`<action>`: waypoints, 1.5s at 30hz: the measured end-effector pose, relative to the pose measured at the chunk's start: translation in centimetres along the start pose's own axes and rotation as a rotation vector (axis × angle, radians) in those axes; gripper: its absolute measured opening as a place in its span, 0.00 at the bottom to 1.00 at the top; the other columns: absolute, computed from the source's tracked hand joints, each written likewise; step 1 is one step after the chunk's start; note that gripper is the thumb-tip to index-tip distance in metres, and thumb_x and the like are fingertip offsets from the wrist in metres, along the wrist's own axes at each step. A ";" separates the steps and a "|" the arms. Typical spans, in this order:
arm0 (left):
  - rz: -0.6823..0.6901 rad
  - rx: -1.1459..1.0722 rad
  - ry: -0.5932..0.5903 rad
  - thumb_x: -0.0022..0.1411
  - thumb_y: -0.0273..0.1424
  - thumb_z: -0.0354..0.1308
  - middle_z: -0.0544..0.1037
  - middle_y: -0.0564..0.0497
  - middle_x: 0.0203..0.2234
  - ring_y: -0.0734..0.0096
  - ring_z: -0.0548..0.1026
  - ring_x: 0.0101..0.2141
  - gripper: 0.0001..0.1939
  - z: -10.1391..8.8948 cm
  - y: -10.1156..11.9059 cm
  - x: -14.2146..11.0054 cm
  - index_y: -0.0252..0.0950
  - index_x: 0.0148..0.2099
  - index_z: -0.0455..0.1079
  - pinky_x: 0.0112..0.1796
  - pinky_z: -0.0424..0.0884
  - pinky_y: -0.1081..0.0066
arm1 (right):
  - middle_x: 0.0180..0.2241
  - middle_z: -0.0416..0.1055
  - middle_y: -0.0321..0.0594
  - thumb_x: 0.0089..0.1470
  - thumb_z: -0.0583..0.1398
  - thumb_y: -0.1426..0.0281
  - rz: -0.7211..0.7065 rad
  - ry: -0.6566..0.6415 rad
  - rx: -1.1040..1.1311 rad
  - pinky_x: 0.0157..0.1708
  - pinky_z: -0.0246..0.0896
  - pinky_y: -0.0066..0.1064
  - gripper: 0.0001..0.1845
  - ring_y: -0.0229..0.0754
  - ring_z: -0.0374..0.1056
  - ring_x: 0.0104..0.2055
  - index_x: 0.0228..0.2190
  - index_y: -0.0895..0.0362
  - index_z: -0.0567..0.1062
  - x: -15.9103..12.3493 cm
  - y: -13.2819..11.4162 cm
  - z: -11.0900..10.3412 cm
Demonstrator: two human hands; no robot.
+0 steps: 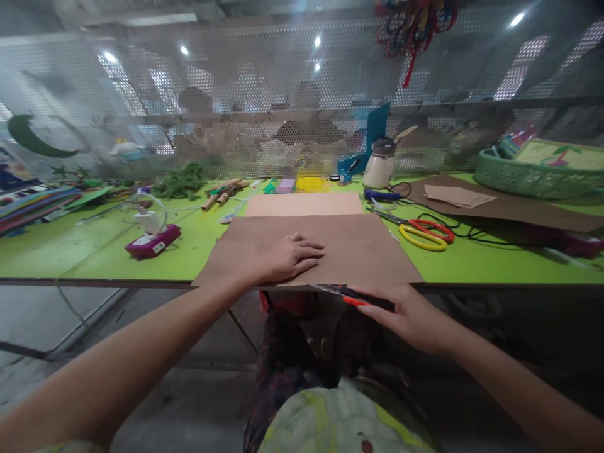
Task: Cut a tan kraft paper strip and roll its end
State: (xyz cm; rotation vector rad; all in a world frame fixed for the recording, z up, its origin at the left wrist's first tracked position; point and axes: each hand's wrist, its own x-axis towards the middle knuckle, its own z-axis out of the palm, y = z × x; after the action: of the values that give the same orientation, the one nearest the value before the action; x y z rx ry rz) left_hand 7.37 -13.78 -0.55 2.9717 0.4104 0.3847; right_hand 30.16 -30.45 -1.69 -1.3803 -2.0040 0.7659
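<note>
A brown cardboard sheet [358,245] lies on the green table [85,251], reaching its front edge. My left hand [287,257] lies flat on the sheet, fingers stretched out, a ring on one finger. My right hand [406,314] is at the table's front edge, closed round a red and black cutter [352,294] whose blade points left along the sheet's near edge. A lighter pink sheet [306,204] lies just behind the brown one.
Red and yellow scissors [425,234] and black cables lie right of the sheet. A white pot [380,165], a green basket [528,173], more cardboard [509,204], a magenta box [151,242], green scraps [179,182] and coloured sheets [33,204] surround it. A mesh screen stands behind.
</note>
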 end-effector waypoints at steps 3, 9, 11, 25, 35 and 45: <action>0.010 0.007 -0.006 0.67 0.34 0.43 0.70 0.48 0.51 0.69 0.64 0.52 0.18 -0.1 0.1 0.1 0.37 0.54 0.65 0.53 0.54 0.65 | 0.49 0.70 0.37 0.56 0.54 0.65 -0.028 -0.012 0.004 0.52 0.59 0.37 0.19 0.44 0.65 0.51 0.50 0.51 0.70 0.8 -0.4 0.8; 0.019 0.018 -0.004 0.66 0.34 0.44 0.70 0.47 0.51 0.68 0.65 0.52 0.18 -0.1 0.2 0.1 0.36 0.54 0.66 0.52 0.55 0.65 | 0.49 0.70 0.36 0.56 0.54 0.66 -0.037 -0.017 0.025 0.51 0.59 0.36 0.19 0.43 0.66 0.51 0.50 0.51 0.70 1.6 -1.2 1.5; 0.021 0.014 0.000 0.66 0.34 0.44 0.71 0.46 0.50 0.68 0.65 0.51 0.18 -0.2 0.2 0.1 0.36 0.54 0.66 0.52 0.55 0.64 | 0.49 0.70 0.36 0.56 0.54 0.66 -0.034 -0.021 0.034 0.51 0.59 0.36 0.19 0.44 0.66 0.50 0.50 0.51 0.70 1.7 -1.4 1.7; -0.010 -0.029 -0.026 0.65 0.35 0.45 0.71 0.45 0.50 0.67 0.65 0.52 0.18 -1.4 0.0 -0.3 0.36 0.52 0.67 0.52 0.58 0.66 | 0.47 0.71 0.38 0.55 0.54 0.66 -0.048 -0.015 0.042 0.50 0.60 0.38 0.19 0.46 0.67 0.49 0.49 0.51 0.71 2.2 -1.8 2.2; -0.152 0.056 -0.121 0.66 0.39 0.41 0.65 0.48 0.55 0.68 0.57 0.58 0.22 -2.6 -1.0 -5.1 0.38 0.59 0.59 0.57 0.51 0.66 | 0.49 0.70 0.35 0.55 0.55 0.63 0.001 -0.149 0.048 0.51 0.59 0.37 0.19 0.46 0.65 0.51 0.49 0.50 0.71 1.7 -1.2 -1.1; -0.202 0.008 -0.085 0.67 0.39 0.37 0.63 0.51 0.57 0.70 0.55 0.58 0.22 -1.7 -1.1 -5.1 0.41 0.60 0.57 0.57 0.50 0.67 | 0.49 0.69 0.38 0.55 0.54 0.63 0.023 -0.075 -0.001 0.51 0.60 0.39 0.20 0.46 0.65 0.51 0.49 0.51 0.70 1.4 -1.1 0.7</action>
State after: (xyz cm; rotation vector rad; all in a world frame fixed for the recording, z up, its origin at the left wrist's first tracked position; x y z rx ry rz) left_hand 1.87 -14.04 -0.28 2.9050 0.6953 0.2355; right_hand 28.54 -29.60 -1.13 -1.3970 -2.0486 0.8386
